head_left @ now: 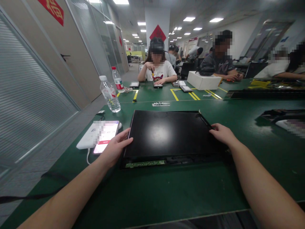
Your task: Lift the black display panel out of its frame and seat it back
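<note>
A flat black screen panel point(164, 133) lies over a shallow black frame point(205, 120) in front of me, with a bright reflection on its surface. Along its near edge a strip of green circuit board point(145, 164) shows. My left hand point(116, 144) is closed on the panel's left edge, thumb on top, other fingers at the side. At the right edge my right hand point(220, 133) pinches the rim; the fingertips are partly hidden, and I cannot tell whether they touch the panel, the frame or both.
A lit phone point(106, 140) and a white box-like device point(87, 136) with a cable lie left. Two water bottles point(111, 95) stand behind them. Small metal pieces point(160, 104) lie beyond the panel. Across the green table point(166, 194), a person works near a white box point(203, 80). Black parts point(278, 116) lie right.
</note>
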A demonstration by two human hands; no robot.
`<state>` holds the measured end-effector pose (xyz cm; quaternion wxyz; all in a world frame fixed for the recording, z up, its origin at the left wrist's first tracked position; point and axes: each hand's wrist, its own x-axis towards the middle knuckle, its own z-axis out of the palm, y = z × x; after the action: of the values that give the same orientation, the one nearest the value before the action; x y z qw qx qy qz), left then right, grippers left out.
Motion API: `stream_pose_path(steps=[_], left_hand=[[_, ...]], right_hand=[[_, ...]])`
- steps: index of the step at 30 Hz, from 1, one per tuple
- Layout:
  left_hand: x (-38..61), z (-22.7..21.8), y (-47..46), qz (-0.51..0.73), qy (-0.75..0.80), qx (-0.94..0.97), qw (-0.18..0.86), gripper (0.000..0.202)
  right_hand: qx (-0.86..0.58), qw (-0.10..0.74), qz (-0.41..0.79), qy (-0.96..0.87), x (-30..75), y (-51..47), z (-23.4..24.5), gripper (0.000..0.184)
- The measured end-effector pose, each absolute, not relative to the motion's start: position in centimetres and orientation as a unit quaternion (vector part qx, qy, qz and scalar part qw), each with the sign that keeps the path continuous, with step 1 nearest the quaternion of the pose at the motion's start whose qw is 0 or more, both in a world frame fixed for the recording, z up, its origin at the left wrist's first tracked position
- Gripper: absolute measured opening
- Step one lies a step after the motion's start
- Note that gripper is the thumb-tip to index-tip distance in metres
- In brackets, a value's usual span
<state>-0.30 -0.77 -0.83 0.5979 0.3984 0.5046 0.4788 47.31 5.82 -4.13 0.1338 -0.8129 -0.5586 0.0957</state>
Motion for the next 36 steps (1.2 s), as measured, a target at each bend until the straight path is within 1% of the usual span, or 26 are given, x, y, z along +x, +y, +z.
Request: stream_pose_path(steps=[3,11,17,23,32,36], left_hand=[[-0.39,-0.98,-0.70,0.476,0.506,0.407,0.594,0.071],[-0.32,-1.02,-0.71,0.487,0.500,0.393,0.599,0.065],[-0.44,-1.05,-0.80,0.490,0.492,0.395,0.602,0.068],[-0.74,-1.37,-0.61,0.486,0.489,0.403,0.602,0.064],[-0.80,-1.45,-0.66,0.487,0.496,0.397,0.600,0.061],[-0.65,-1.22,-0.70,0.492,0.505,0.396,0.588,0.065]], right_hand=[[-0.814,0.133,0.095,-0.557,47.35,5.87,-4.16,0.044],[-0.814,0.134,0.083,-0.559,47.33,5.93,-4.31,0.043],[-0.814,0.129,0.084,-0.560,47.34,5.95,-4.21,0.043],[-0.816,0.145,0.099,-0.551,47.10,5.76,-3.93,0.045],[-0.813,0.162,0.094,-0.551,47.20,5.83,-4.02,0.040],[-0.815,0.150,0.105,-0.550,47.07,5.73,-3.84,0.043]])
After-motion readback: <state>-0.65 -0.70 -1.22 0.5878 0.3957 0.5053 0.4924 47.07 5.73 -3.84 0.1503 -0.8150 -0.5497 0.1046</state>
